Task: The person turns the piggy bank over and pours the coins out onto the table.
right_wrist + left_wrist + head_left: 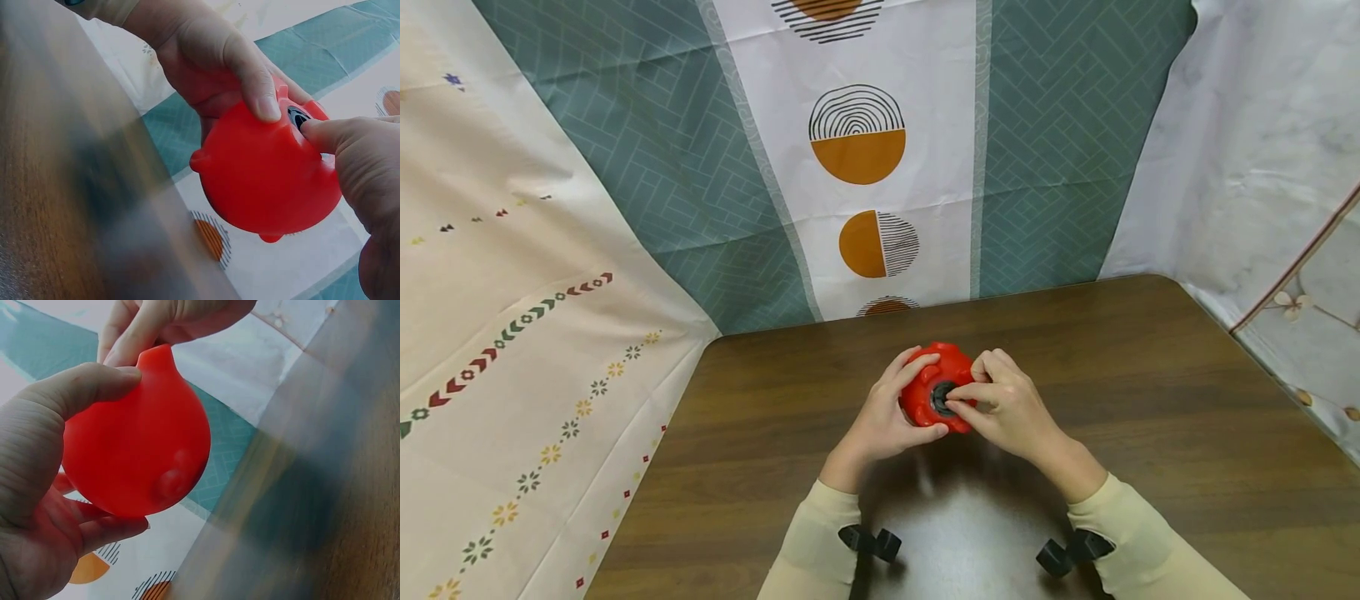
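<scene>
A glossy red plastic ball with stubby knobs (951, 364), shaped like a piggy bank, is held above the table. My left hand (883, 417) grips it from the left side, thumb near the front edge and fingers around the far side. Set in its knobbed face is a round black plug (296, 116). The thumb and forefinger of my right hand (1017, 408) pinch at this plug, covering part of it. From the left wrist view, only the smooth rounded side of the red ball (134, 447) shows, with one knob rising at the top.
The brown wooden table (760, 417) lies below, with a bright reflection near its front. A teal and white patterned cloth (1045, 150) hangs behind it. Pale cloths hang at the left and right. Black straps (869, 542) circle both sleeved wrists.
</scene>
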Demonstrator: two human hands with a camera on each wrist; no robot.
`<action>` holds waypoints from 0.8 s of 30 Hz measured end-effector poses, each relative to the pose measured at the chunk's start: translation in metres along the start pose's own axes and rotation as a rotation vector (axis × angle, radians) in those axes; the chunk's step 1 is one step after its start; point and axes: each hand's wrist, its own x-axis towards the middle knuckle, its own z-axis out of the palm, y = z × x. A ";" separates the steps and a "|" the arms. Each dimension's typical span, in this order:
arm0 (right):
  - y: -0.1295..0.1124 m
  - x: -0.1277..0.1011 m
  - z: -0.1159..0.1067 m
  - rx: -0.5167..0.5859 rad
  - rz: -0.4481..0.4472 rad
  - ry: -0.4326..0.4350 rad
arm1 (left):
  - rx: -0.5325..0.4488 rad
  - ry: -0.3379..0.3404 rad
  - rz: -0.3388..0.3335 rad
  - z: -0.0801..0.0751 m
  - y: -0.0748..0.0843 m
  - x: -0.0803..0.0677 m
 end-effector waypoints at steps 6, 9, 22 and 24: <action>-0.003 -0.001 0.005 0.015 0.039 0.035 | 0.002 0.021 0.000 0.000 -0.002 0.000; -0.004 -0.001 0.006 0.011 0.056 0.049 | 0.001 0.025 0.002 0.000 -0.002 0.001; -0.006 -0.002 0.005 0.055 0.197 -0.011 | 0.036 -0.001 -0.029 -0.001 0.004 0.001; -0.006 -0.002 0.004 0.053 0.217 -0.018 | 0.066 -0.006 -0.033 -0.001 0.006 0.001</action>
